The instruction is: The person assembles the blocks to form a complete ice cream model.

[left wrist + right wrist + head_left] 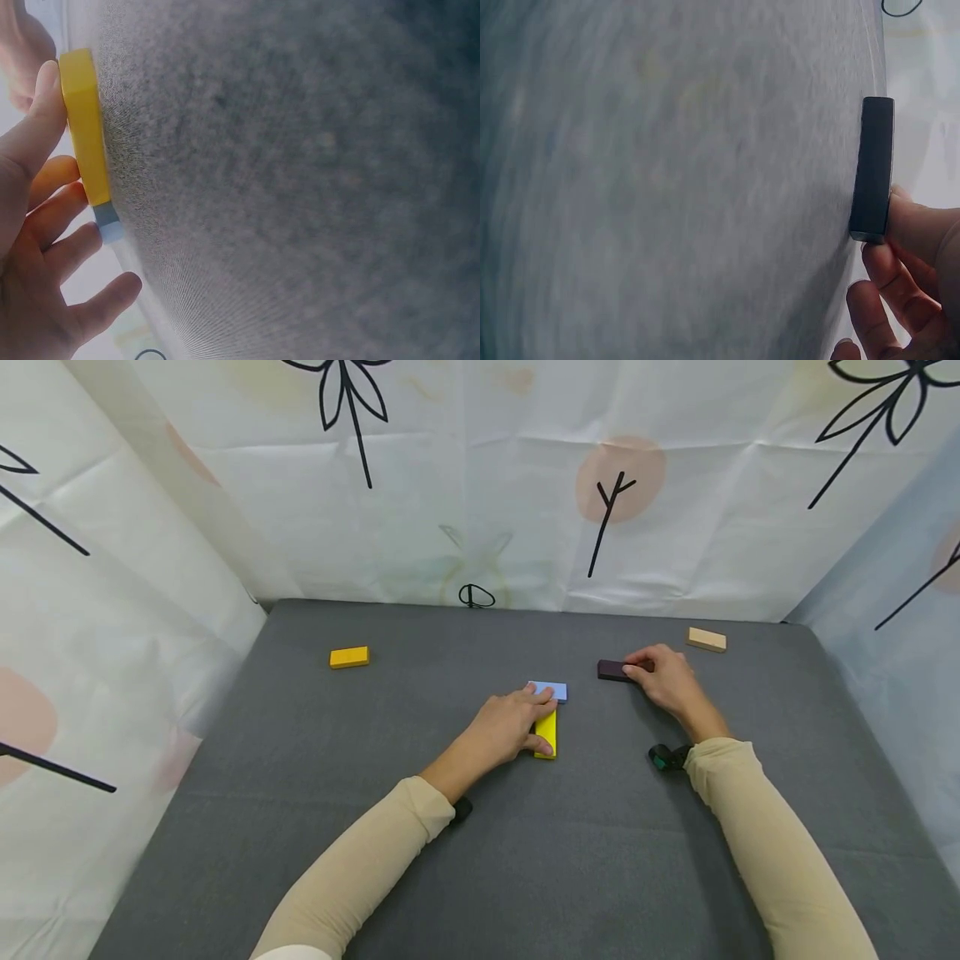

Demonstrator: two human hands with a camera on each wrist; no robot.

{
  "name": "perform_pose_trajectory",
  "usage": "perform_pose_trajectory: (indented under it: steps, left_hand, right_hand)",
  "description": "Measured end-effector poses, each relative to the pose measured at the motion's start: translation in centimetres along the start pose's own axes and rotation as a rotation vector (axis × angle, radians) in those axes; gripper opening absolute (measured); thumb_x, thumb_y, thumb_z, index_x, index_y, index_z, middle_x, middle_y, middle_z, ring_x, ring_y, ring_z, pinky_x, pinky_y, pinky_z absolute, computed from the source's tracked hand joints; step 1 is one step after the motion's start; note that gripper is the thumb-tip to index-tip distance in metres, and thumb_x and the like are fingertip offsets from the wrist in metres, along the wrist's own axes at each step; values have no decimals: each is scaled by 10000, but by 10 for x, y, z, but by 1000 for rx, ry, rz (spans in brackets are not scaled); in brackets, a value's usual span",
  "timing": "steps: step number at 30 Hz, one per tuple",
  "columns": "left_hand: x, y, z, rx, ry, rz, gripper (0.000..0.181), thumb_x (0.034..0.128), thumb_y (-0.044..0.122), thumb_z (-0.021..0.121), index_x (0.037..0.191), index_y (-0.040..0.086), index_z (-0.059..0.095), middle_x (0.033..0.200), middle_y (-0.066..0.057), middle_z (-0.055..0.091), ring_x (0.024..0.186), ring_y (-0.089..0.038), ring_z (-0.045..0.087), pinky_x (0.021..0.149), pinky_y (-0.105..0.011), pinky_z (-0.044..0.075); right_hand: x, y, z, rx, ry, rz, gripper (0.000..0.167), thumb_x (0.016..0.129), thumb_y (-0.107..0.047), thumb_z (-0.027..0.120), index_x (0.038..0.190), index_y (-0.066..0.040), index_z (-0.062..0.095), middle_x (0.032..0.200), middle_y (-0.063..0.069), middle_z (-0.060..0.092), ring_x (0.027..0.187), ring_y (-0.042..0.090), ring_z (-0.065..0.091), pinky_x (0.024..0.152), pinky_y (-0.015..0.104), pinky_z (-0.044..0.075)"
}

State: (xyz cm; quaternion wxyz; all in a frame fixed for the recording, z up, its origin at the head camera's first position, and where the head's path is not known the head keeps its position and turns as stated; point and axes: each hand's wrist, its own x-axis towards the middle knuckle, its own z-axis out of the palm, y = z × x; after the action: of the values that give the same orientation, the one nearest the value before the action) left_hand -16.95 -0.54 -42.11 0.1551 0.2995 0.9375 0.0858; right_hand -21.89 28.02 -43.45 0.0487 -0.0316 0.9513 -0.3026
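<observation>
My right hand [667, 679] has its grip clamped on the dark block [611, 671], pinching the right end, which leaves the left end free; whether it clears the worktop [585, 860], I can't tell. My left hand [504, 727] lies loose, fingers apart: thumb on the yellow block's [547, 727] near end, fingertips reaching the light blue block [555, 691] set crosswise at its far end, probably to steady both. Farther out, an orange-yellow block [349, 657] lies left, a wooden block [707, 639] right.
</observation>
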Motion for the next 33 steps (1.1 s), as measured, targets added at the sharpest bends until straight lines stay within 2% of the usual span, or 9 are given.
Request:
perform_pose_trajectory:
  steps: [9, 17, 23, 33]
  left_hand:
    - [0, 0, -3, 19, -19, -14, 827, 888, 564, 649, 1595, 268, 338, 1689, 105, 240, 1587, -156, 228, 1177, -520, 419]
    - [2, 0, -3, 15, -28, -27, 826, 888, 563, 651, 1595, 271, 338, 1692, 104, 240, 1589, -152, 223, 1185, -526, 407]
    - [2, 1, -3, 18, -28, -31, 822, 889, 564, 653, 1592, 269, 346, 1690, 104, 243, 1586, -154, 232, 1190, -531, 399]
    - [1, 3, -3, 9, -24, -30, 810, 887, 556, 652, 1585, 268, 360, 1686, 106, 249, 1585, -148, 236, 1184, -524, 407]
  right_hand:
    - [6, -11, 9, 10, -5, -37, 298, 1051, -187, 580, 1250, 17, 666, 1271, 263, 547, 1198, 442, 510, 1045, 663, 311]
    - [9, -21, 17, 26, -7, -31, 287, 1044, -190, 593, 1236, 6, 673, 1277, 248, 554, 1247, 446, 455, 1095, 709, 227]
    - [10, -25, 24, 32, -1, -36, 276, 1043, -189, 596, 1225, 2, 678, 1258, 237, 563, 1224, 429, 442, 1078, 673, 246]
    - [11, -31, 29, 43, -20, -33, 282, 1044, -188, 595, 1236, 1, 678, 1258, 230, 561, 1236, 427, 430, 1113, 704, 201]
